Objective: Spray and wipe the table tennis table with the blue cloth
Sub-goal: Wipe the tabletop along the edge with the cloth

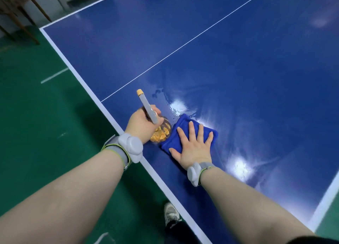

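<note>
cloth: soft folded blue cloth (pixel 183 121) flat on wet blue table tennis table (pixel 238 60), near edge | right hand (pixel 192 148): fingers straight and splayed, pressing it (light, limp; palm pressure suits) | left hand (pixel 141 123): wrapped round grey-nozzled amber spray bottle (pixel 148 108), probably light plastic

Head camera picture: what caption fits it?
Right hand presses the blue cloth on the wet table tennis table; left hand holds a spray bottle.
</note>
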The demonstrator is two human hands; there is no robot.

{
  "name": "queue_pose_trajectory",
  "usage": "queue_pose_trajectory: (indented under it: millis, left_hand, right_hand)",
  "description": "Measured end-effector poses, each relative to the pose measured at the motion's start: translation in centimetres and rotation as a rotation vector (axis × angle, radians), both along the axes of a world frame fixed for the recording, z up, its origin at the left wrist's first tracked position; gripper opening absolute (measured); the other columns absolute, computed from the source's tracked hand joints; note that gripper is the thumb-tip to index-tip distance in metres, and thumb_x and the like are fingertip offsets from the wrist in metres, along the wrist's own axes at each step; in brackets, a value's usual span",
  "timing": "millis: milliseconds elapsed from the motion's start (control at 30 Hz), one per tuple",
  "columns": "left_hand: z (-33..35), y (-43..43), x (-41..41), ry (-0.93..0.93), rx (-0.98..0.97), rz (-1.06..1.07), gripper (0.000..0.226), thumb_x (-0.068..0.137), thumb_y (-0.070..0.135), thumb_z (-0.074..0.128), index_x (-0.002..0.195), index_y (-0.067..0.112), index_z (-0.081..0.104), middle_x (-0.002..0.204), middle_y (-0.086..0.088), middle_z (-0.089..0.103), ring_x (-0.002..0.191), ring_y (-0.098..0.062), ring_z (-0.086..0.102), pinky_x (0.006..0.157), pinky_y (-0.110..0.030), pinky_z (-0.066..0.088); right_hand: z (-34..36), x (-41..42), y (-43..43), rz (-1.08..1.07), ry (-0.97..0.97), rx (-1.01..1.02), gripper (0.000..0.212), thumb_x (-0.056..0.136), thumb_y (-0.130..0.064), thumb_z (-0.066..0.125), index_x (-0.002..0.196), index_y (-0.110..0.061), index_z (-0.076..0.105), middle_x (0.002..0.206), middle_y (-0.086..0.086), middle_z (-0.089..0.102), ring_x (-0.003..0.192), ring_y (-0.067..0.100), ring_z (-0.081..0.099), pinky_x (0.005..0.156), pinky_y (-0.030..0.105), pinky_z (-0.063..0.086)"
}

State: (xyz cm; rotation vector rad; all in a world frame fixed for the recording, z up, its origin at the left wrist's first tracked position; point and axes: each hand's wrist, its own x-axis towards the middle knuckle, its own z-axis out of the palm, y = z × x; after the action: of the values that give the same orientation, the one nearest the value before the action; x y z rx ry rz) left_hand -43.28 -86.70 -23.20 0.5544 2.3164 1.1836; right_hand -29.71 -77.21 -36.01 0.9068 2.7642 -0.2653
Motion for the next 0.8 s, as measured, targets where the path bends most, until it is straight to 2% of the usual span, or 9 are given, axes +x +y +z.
queue_pose_trajectory:
  millis: [100, 233, 367, 533, 633, 733, 800]
  left_hand:
    - [0.3, 0.3, -2.9, -0.008, 0.019, 0.031, 0.017, 0.084, 0.013, 0.068, 0.1, 0.017, 0.063, 0.105, 0.012, 0.058, 0.09, -0.014, 0.057, 0.086, -0.027, 0.046]
    - [0.6, 0.6, -6.1, -0.02, 0.036, 0.08, 0.014, 0.086, 0.015, 0.065, 0.101, 0.013, 0.064, 0.085, 0.024, 0.054, 0.081, -0.009, 0.056, 0.078, -0.02, 0.045]
    - [0.5, 0.7, -9.1, -0.03, 0.035, 0.104, 0.012, 0.087, 0.02, 0.065, 0.099, 0.016, 0.064, 0.093, 0.023, 0.058, 0.089, -0.012, 0.058, 0.084, -0.025, 0.045]
    - [0.3, 0.8, -11.6, -0.019, 0.055, 0.021, 0.012, 0.088, 0.016, 0.062, 0.099, 0.011, 0.065, 0.088, 0.022, 0.055, 0.088, -0.011, 0.055, 0.082, -0.022, 0.044]
    - [0.1, 0.8, -12.9, -0.04, 0.07, -0.044, 0.004, 0.088, 0.015, 0.062, 0.092, 0.016, 0.063, 0.082, 0.02, 0.054, 0.086, -0.012, 0.053, 0.078, -0.022, 0.043]
    - [0.2, 0.9, -14.2, -0.063, 0.072, -0.151, 0.01, 0.088, 0.015, 0.062, 0.084, 0.024, 0.06, 0.081, 0.02, 0.056, 0.088, -0.013, 0.055, 0.086, -0.026, 0.045]
    - [0.2, 0.8, -15.1, -0.081, 0.072, -0.222, 0.008, 0.088, 0.015, 0.063, 0.086, 0.023, 0.06, 0.086, 0.016, 0.059, 0.089, -0.014, 0.057, 0.087, -0.027, 0.045]
  right_hand:
    - [0.0, -3.6, 1.8, -0.039, 0.002, -0.007, 0.082, 0.085, -0.077, 0.023, 0.155, -0.038, 0.003, 0.164, 0.007, -0.012, 0.147, 0.041, -0.016, 0.108, 0.068, -0.013]
    - [0.2, -6.9, 3.9, -0.083, 0.003, -0.002, 0.081, 0.087, -0.076, 0.023, 0.155, -0.037, 0.002, 0.164, 0.006, -0.012, 0.147, 0.041, -0.016, 0.11, 0.068, -0.01]
    - [0.1, -9.3, 5.5, -0.135, 0.009, 0.013, 0.082, 0.086, -0.077, 0.022, 0.155, -0.037, 0.003, 0.164, 0.006, -0.01, 0.147, 0.042, -0.015, 0.111, 0.068, -0.009]
    - [-0.2, -10.9, 6.0, -0.213, 0.02, 0.035, 0.081, 0.086, -0.076, 0.022, 0.155, -0.037, 0.005, 0.164, 0.006, -0.008, 0.147, 0.042, -0.012, 0.111, 0.068, -0.007]
    - [-0.1, -11.1, 5.6, -0.265, 0.005, 0.048, 0.08, 0.087, -0.076, 0.021, 0.155, -0.038, 0.004, 0.164, 0.005, -0.008, 0.147, 0.041, -0.012, 0.111, 0.068, -0.007]
    - [0.0, -11.6, 3.7, -0.421, 0.001, 0.016, 0.079, 0.089, -0.074, 0.021, 0.155, -0.036, 0.001, 0.164, 0.007, -0.011, 0.146, 0.043, -0.015, 0.111, 0.07, -0.007]
    - [0.0, -11.8, 1.6, -0.536, 0.003, 0.003, 0.079, 0.09, -0.073, 0.022, 0.156, -0.035, 0.0, 0.164, 0.009, -0.012, 0.146, 0.044, -0.015, 0.11, 0.071, -0.007]
